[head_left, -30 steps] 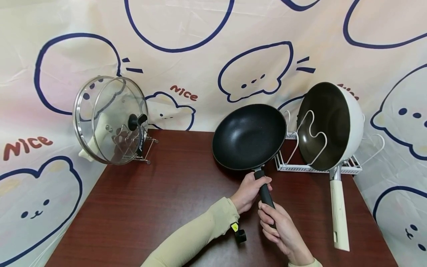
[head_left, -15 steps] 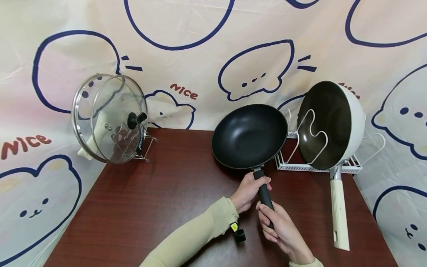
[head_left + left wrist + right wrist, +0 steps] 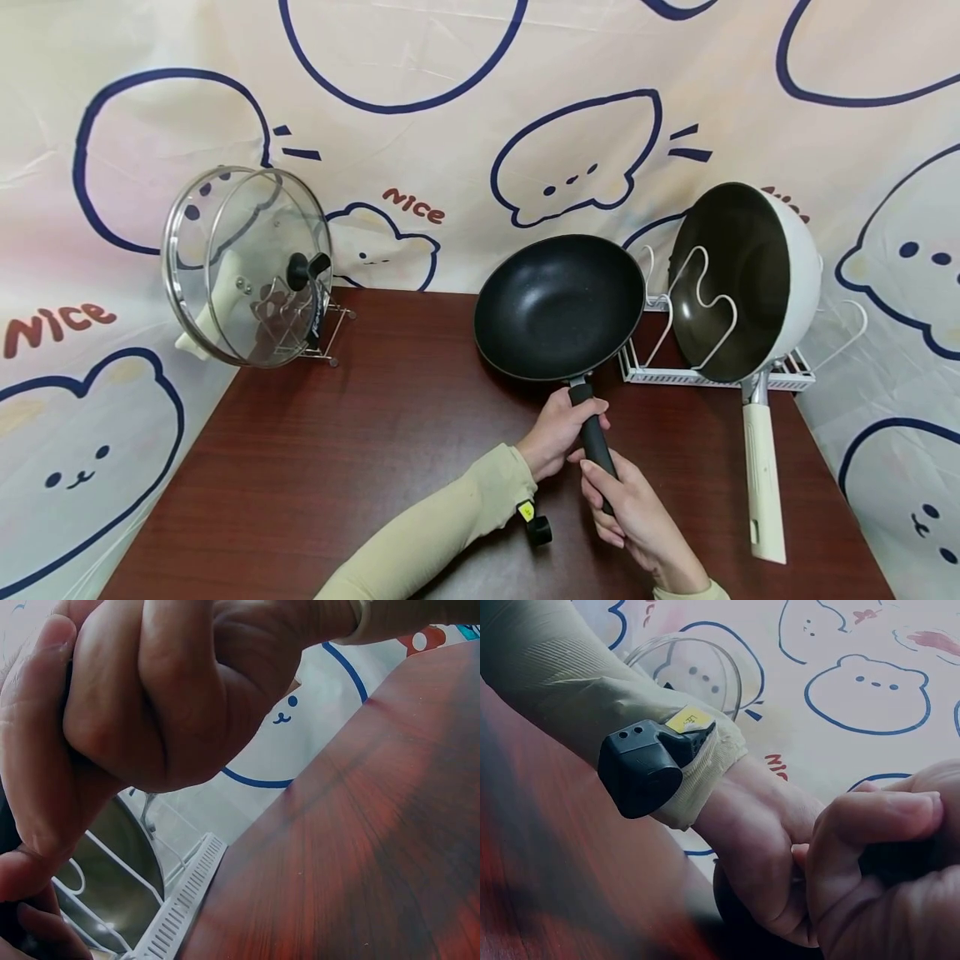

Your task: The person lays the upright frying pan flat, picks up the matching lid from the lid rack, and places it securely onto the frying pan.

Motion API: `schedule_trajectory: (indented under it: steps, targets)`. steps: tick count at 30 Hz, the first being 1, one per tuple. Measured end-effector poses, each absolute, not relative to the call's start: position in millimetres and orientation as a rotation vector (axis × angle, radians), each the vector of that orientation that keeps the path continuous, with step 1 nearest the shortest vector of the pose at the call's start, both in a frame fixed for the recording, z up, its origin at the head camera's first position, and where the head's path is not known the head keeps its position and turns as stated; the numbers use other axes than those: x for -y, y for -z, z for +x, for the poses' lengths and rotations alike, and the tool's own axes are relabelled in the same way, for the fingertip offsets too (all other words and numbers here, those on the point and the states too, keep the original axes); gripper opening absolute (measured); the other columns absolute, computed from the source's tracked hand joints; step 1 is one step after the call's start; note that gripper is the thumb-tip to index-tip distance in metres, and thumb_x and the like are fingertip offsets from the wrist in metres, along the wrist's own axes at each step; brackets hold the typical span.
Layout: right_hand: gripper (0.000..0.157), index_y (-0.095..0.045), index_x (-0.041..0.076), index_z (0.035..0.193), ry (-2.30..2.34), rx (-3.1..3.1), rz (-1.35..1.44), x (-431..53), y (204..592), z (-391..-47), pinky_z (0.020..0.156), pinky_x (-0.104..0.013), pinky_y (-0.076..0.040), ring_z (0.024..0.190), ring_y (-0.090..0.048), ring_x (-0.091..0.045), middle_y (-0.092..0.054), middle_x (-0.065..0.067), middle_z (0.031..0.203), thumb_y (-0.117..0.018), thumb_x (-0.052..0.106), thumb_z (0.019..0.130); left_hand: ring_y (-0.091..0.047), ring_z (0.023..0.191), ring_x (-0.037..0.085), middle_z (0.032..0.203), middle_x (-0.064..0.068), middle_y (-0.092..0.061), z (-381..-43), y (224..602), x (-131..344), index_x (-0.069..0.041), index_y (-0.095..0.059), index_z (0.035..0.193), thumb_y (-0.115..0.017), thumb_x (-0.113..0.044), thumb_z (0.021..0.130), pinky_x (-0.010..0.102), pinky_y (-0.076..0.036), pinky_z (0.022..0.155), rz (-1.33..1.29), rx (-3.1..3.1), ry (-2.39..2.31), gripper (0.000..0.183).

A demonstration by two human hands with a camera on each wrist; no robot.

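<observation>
In the head view a black frying pan (image 3: 558, 304) is held up over the table, its hollow side facing me. My left hand (image 3: 558, 429) grips the black handle (image 3: 595, 433) close to the pan body. Lower down, near the handle's end, my right hand (image 3: 633, 512) grips the same handle. In the left wrist view the curled fingers of the left hand (image 3: 150, 697) fill the upper left. The right wrist view has the right hand (image 3: 885, 877) curled round the dark handle, with the left hand (image 3: 765, 847) just beyond it.
Right of the pan, a white wire rack (image 3: 708, 379) holds a white pan (image 3: 804, 283) with a dark inside and cream handle (image 3: 763, 483). At left, glass lids (image 3: 255, 275) stand in a wire rack (image 3: 336, 337). A printed cloth (image 3: 450, 158) hangs behind the brown table (image 3: 315, 475).
The pan stays almost still, shifting only a few pixels. The right hand's fingers have shifted slightly on the handle. Both hands keep their hold.
</observation>
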State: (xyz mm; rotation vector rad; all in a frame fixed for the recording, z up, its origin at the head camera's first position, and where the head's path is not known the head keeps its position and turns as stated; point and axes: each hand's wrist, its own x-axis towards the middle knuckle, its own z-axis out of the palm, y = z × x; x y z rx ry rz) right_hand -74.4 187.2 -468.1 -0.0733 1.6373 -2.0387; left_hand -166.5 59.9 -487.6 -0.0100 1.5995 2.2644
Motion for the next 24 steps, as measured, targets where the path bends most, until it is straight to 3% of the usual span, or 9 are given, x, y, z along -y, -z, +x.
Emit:
schedule_trajectory:
  steps: [6, 11, 17, 24]
  targets:
    - [0.043, -0.036, 0.001, 0.134, 2.046, -1.658, -0.004, -184.8, 467.8, -74.5, 0.037, -0.019, -0.032, 0.040, -0.030, -0.001, -0.043, 0.006, 0.071, -0.054, 0.030, 0.109, -0.060, 0.065, 0.010, 0.068, -0.003, -0.068, -166.8, 488.4, -59.9, -0.009, -0.066, 0.084, -0.070, -0.017, 0.093, 0.020, -0.047, 0.064, -0.025, -1.604, -2.257, 0.012]
    - [0.035, -0.039, 0.004, 0.125, 2.048, -1.653, -0.007, -185.5, 469.1, -74.2, 0.037, -0.019, -0.033, 0.040, -0.031, -0.001, -0.043, 0.006, 0.070, -0.054, 0.031, 0.109, -0.061, 0.071, 0.010, 0.067, -0.003, -0.068, -166.7, 489.3, -60.0, -0.009, -0.066, 0.083, -0.070, -0.016, 0.094, 0.021, -0.048, 0.068, -0.020, -1.607, -2.259, 0.013]
    - [0.031, -0.040, 0.005, 0.121, 2.045, -1.626, -0.027, -188.2, 470.3, -74.1, 0.037, -0.019, -0.033, 0.040, -0.031, -0.001, -0.043, 0.006, 0.070, -0.053, 0.030, 0.109, -0.061, 0.069, 0.010, 0.067, -0.004, -0.068, -165.8, 490.4, -60.9, -0.010, -0.066, 0.082, -0.070, -0.016, 0.093, 0.020, -0.046, 0.057, -0.015, -1.609, -2.258, 0.013]
    - [0.029, -0.040, 0.005, 0.120, 2.060, -1.590, -0.060, -190.9, 471.6, -75.4, 0.038, -0.019, -0.033, 0.041, -0.032, -0.001, -0.043, 0.007, 0.070, -0.053, 0.030, 0.110, -0.062, 0.071, 0.011, 0.066, -0.004, -0.068, -167.2, 492.4, -61.8, -0.009, -0.066, 0.083, -0.070, -0.015, 0.094, 0.021, -0.049, 0.068, -0.008, -1.622, -2.257, 0.013]
